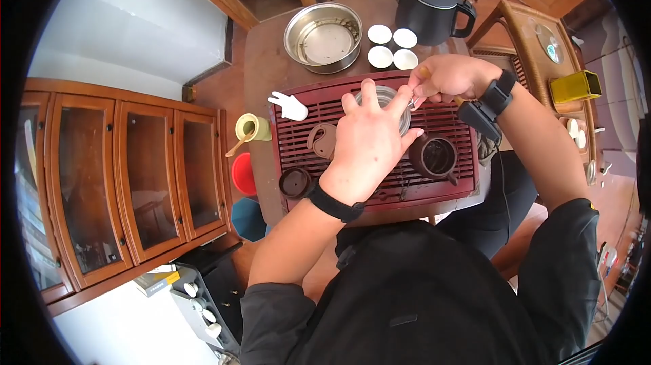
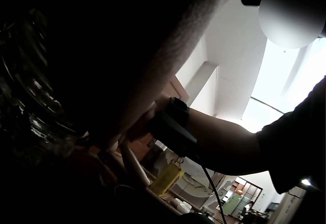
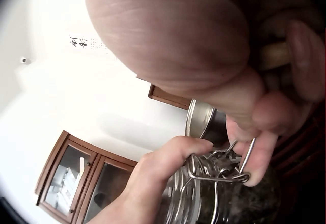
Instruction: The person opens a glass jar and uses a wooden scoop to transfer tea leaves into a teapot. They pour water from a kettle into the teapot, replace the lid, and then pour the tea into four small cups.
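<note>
A glass jar with a metal wire clasp (image 3: 216,178) is largely covered by the hands in the head view. My left hand (image 1: 369,138) grips the jar (image 1: 405,121) from above, its fingers spread over the lid and the thumb at the side. At the jar's right side, my right hand (image 1: 453,79) pinches the wire clasp. Inside that hand's curled fingers lies a slim wooden piece (image 3: 275,56), mostly hidden. Dark contents show through the jar's glass (image 3: 249,203) in the right wrist view.
The slatted red tray (image 1: 312,94) bears a dark teapot (image 1: 434,156), a brown lid-like piece (image 1: 321,140), a small dark cup (image 1: 295,183) and a white figurine (image 1: 291,106). Behind stand a metal pot (image 1: 324,38), several white cups (image 1: 380,57) and a black kettle (image 1: 427,12).
</note>
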`<action>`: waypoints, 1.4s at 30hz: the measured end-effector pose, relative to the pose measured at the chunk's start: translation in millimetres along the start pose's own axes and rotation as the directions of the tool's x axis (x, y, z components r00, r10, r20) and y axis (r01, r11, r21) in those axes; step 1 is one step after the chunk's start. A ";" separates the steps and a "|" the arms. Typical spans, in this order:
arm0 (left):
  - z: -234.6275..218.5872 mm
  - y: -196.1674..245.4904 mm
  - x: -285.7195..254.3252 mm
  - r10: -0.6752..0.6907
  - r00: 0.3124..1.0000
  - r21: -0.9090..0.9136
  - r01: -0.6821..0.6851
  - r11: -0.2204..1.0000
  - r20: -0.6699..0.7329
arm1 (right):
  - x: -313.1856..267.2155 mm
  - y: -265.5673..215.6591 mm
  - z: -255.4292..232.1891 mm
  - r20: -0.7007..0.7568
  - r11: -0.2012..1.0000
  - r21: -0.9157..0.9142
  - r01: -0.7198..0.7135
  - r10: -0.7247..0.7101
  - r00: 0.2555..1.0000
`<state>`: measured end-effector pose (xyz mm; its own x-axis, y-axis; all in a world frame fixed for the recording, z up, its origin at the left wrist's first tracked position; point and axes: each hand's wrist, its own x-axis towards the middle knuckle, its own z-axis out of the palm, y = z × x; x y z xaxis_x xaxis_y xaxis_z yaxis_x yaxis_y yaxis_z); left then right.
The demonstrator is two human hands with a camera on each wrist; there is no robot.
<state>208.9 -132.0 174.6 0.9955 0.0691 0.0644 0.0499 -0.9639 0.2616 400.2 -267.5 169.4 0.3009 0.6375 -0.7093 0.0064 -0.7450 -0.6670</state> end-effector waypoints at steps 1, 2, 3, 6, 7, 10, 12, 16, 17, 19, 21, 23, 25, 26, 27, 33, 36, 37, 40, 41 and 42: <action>-0.2 0.1 0.3 0.002 1.000 0.002 -0.002 1.000 0.002 | -5.6 -6.6 2.0 -0.007 1.000 0.007 -0.019 0.019 1.000; -0.5 0.1 0.4 0.004 1.000 0.006 -0.004 1.000 0.000 | -8.9 -10.2 3.1 -0.012 0.999 0.013 -0.037 0.038 0.999; -0.8 0.2 0.4 0.005 1.000 0.009 -0.005 1.000 -0.001 | -7.9 -9.2 2.7 0.008 0.998 0.036 -0.052 0.052 0.999; -1.2 -0.5 -0.1 0.002 1.000 -0.001 -0.002 1.000 -0.009 | 3.7 1.7 4.6 0.020 0.996 0.051 -0.073 0.072 0.997; -1.0 -0.6 -0.1 0.001 1.000 -0.007 -0.001 1.000 -0.012 | 8.1 6.7 7.4 -0.010 0.998 0.023 -0.066 0.066 0.998; -0.9 -0.9 -0.1 0.003 1.000 -0.001 -0.003 1.000 -0.001 | 6.4 15.2 8.6 -0.105 0.993 -0.114 0.038 -0.050 0.993; -1.2 -0.9 0.0 -0.001 1.000 0.010 0.001 1.000 -0.002 | 1.0 16.6 10.8 -0.153 0.978 -0.188 0.087 -0.117 0.981; -1.0 0.5 0.4 -0.007 1.000 0.025 0.007 1.000 0.009 | -3.3 17.4 17.9 -0.223 0.953 -0.275 0.126 -0.190 0.956; -0.7 0.7 0.7 -0.008 1.000 0.017 0.007 1.000 0.013 | -4.9 15.6 18.7 -0.230 0.947 -0.302 0.106 -0.180 0.956; -0.7 0.8 0.7 -0.016 1.000 0.006 0.016 1.000 0.015 | -11.5 7.6 19.7 -0.240 0.930 -0.361 0.073 -0.168 0.956; -1.6 1.0 0.3 -0.021 1.000 0.001 0.020 1.000 0.023 | -22.9 2.6 21.1 -0.294 0.893 -0.436 0.109 -0.255 0.921; -1.9 0.9 0.2 -0.025 0.999 -0.001 0.025 1.000 0.034 | -40.3 -5.0 21.8 -0.337 0.879 -0.459 0.130 -0.308 0.890; -2.4 0.9 0.7 -0.032 0.998 0.002 0.032 0.999 0.047 | -63.4 -16.6 21.3 -0.374 0.890 -0.432 0.148 -0.326 0.869; -3.2 1.1 0.5 -0.029 0.998 0.008 0.028 1.000 0.062 | -75.0 -19.8 22.5 -0.394 0.895 -0.413 0.167 -0.341 0.853; -4.7 1.0 0.3 -0.025 0.997 0.014 0.024 1.000 0.075 | -87.2 -22.1 24.1 -0.416 0.900 -0.395 0.186 -0.356 0.837; -17.5 -3.6 2.2 0.000 0.975 0.093 -0.021 0.995 0.222 | -150.0 -7.7 37.4 -0.472 0.913 -0.213 0.348 -0.408 0.782; -24.7 -6.0 3.9 0.018 0.968 0.095 -0.043 0.995 0.250 | -177.8 5.1 41.9 -0.506 0.932 -0.087 0.351 -0.345 0.790; -26.5 -6.7 4.1 0.023 0.967 0.092 -0.048 0.995 0.254 | -189.4 5.2 45.1 -0.525 0.938 -0.021 0.346 -0.305 0.794; -32.1 -6.9 5.5 0.029 0.964 0.110 -0.059 0.992 0.263 | -212.4 16.7 48.7 -0.566 0.950 0.110 0.292 -0.182 0.804; -34.5 -8.9 5.8 0.037 0.969 0.140 -0.073 0.987 0.246 | -215.6 29.7 46.5 -0.570 0.946 0.148 0.290 -0.158 0.806; -36.4 -11.4 5.9 0.049 0.972 0.164 -0.088 0.983 0.228 | -217.5 40.5 45.2 -0.575 0.942 0.184 0.281 -0.129 0.808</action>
<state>211.3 -111.2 207.0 0.9888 -0.0388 -0.1444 -0.0254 -0.9953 0.0935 292.0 -427.5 286.3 0.7905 0.4987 -0.3556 -0.0845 -0.4862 -0.8697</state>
